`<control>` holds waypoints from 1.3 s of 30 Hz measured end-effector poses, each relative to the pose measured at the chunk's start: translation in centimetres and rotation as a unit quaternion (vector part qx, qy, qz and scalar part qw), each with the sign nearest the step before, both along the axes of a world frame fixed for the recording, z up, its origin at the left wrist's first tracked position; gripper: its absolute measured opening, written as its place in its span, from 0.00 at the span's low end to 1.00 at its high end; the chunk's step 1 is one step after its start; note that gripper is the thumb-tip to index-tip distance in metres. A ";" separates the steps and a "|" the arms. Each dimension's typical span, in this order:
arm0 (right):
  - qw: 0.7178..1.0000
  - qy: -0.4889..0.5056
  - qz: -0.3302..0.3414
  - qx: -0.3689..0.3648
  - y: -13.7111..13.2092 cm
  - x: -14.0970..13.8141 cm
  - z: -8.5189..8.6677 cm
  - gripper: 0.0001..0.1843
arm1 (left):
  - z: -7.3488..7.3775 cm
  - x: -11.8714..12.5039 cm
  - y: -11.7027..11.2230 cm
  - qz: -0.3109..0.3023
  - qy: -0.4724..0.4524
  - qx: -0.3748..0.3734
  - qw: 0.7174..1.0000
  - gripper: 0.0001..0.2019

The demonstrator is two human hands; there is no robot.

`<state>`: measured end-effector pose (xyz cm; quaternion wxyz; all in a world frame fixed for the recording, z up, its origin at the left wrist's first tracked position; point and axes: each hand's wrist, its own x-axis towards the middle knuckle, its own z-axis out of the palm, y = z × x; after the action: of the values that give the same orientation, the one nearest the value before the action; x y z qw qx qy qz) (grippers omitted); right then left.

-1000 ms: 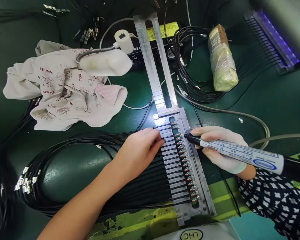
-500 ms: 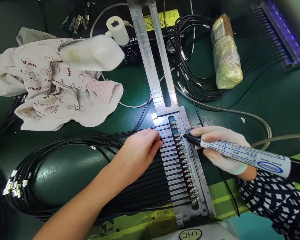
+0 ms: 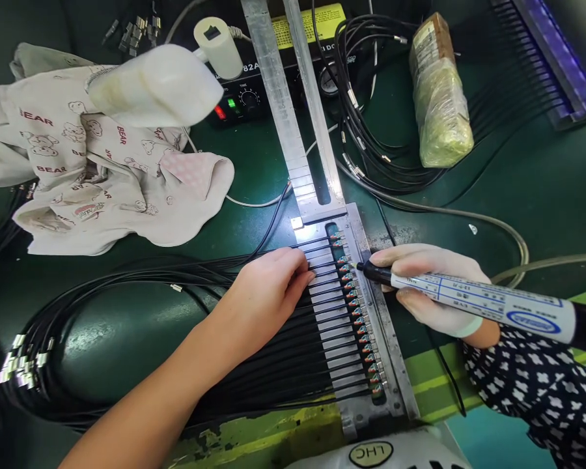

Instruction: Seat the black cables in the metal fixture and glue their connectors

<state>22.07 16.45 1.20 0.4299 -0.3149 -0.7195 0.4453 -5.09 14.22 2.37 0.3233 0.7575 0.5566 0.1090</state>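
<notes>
Left hand [image 3: 268,293] flat, fingers pressing the black cables [image 3: 283,339] into the slotted grey metal fixture [image 3: 366,326] at the green tabletop's near edge. Gloved right hand [image 3: 432,286] grips a white marker pen [image 3: 469,301], tip on an upper connector end [image 3: 348,266]. Best to keep the cables pinned and touch the tip lightly.

The marker [image 3: 488,303] runs off the right edge, its cap end cut away. Cable ends [image 3: 356,306] in the metal fixture [image 3: 390,365] are too small to distinguish. The left hand [image 3: 266,293] hides the cables beneath it.
</notes>
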 end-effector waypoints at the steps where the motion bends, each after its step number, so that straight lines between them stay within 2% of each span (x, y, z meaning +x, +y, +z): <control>1: 1.000 0.001 -0.002 -0.001 0.0 0.0 0.0 0.20 | 0.0 0.0 0.0 0.000 0.000 0.000 1.000 0.09; 6: 1.000 0.003 -0.009 0.003 -0.1 0.0 -0.1 0.18 | 0.1 0.1 0.1 0.001 -0.002 -0.005 1.000 0.09; 21: 1.000 0.003 0.001 0.009 0.2 -0.2 -0.2 0.22 | 0.0 0.1 0.1 0.010 -0.001 -0.009 1.000 0.09; 29: 1.000 0.004 -0.019 0.009 0.0 -0.1 0.0 0.21 | 0.0 0.1 0.2 0.011 -0.003 -0.015 1.000 0.09; 34: 1.000 0.000 0.008 0.000 -0.2 0.6 0.3 0.21 | -0.1 0.1 0.2 0.013 -0.006 -0.018 1.000 0.09; 39: 1.000 -0.008 0.020 0.021 -0.1 0.4 0.3 0.20 | -0.1 0.0 0.1 0.015 -0.012 -0.016 1.000 0.09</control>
<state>22.46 16.36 1.47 0.4217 -0.2948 -0.7380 0.4366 -5.04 14.30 2.26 0.3405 0.7427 0.5652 0.1142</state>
